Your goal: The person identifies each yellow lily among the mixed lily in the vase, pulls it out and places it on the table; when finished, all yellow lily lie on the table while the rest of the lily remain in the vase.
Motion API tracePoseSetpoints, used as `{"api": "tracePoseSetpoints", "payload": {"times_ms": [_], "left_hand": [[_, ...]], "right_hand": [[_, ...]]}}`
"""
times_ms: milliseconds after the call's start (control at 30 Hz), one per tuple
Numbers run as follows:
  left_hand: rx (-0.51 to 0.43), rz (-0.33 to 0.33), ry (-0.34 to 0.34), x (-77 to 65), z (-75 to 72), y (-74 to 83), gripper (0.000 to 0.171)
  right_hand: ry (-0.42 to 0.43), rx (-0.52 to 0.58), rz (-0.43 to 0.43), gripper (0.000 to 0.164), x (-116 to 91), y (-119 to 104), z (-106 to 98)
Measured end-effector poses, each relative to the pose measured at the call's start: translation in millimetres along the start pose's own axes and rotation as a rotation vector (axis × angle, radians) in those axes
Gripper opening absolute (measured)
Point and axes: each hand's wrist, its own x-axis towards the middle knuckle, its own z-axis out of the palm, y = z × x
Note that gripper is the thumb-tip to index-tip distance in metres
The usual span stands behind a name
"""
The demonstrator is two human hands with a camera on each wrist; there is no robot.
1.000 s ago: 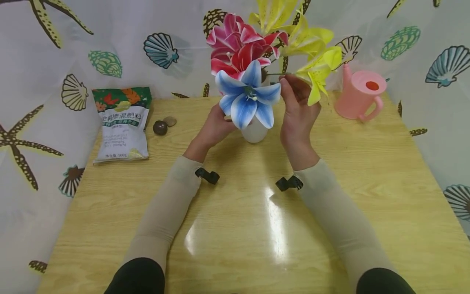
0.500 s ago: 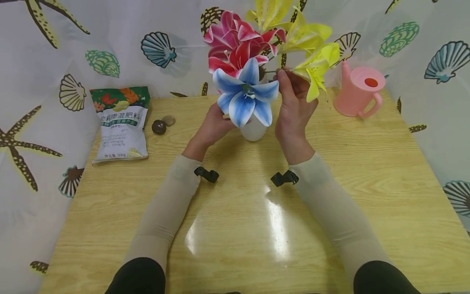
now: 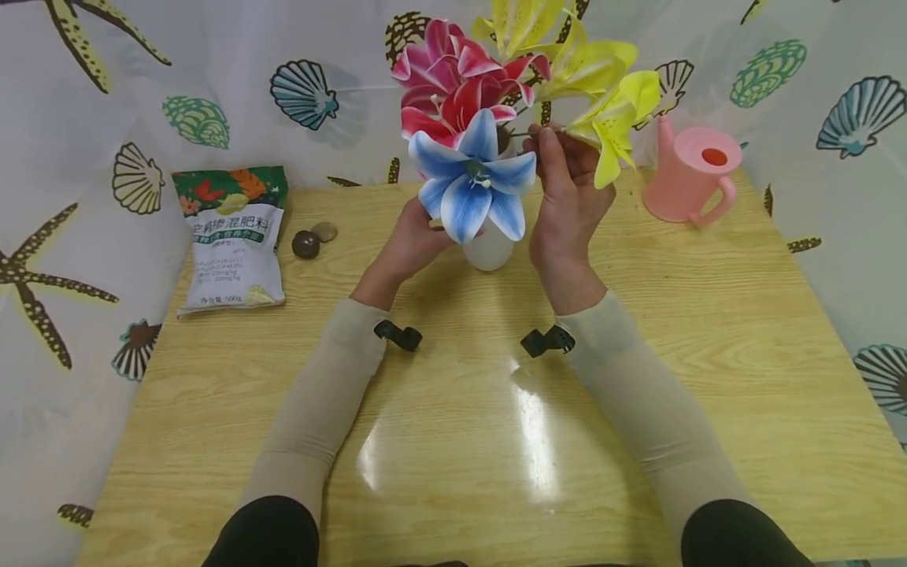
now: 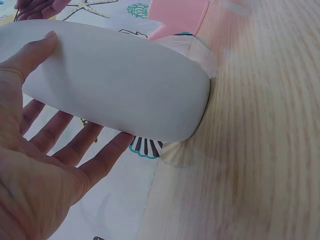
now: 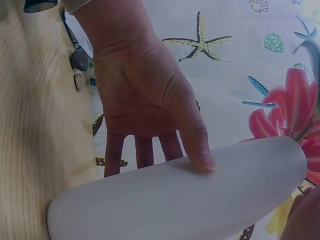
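A tall white vase stands upright on the table. My left hand grips its side, thumb on one face and fingers round the other, as the left wrist view shows. A blue-and-white artificial lily hides much of the vase in the head view. Pink-red lilies rise behind it. To the right is a yellow lily, with more yellow blooms above. My right hand pinches a thin green stem beside the vase mouth, between thumb and index finger. In the right wrist view, only part of this hand shows.
At the back right stands a pink watering can. A green-and-white fertilizer bag lies at the back left, with a dark round stone and a smaller paler one by it. A shell-print cloth hangs behind the table.
My right hand has shifted slightly left and away from me, towards the vase, still pinching the stem. My left hand keeps its grip on the vase. The head view has shifted slightly.
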Motion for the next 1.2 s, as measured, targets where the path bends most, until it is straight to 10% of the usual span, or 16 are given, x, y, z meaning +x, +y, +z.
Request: {"api": "tracePoseSetpoints", "payload": {"times_ms": [1200], "left_hand": [[0.021,-0.037,0.004,-1.1,-0.6,3.9,0.077]], "right_hand": [[0.045,0.013,-0.068,0.010,11.0,-20.4,-5.5]]}}
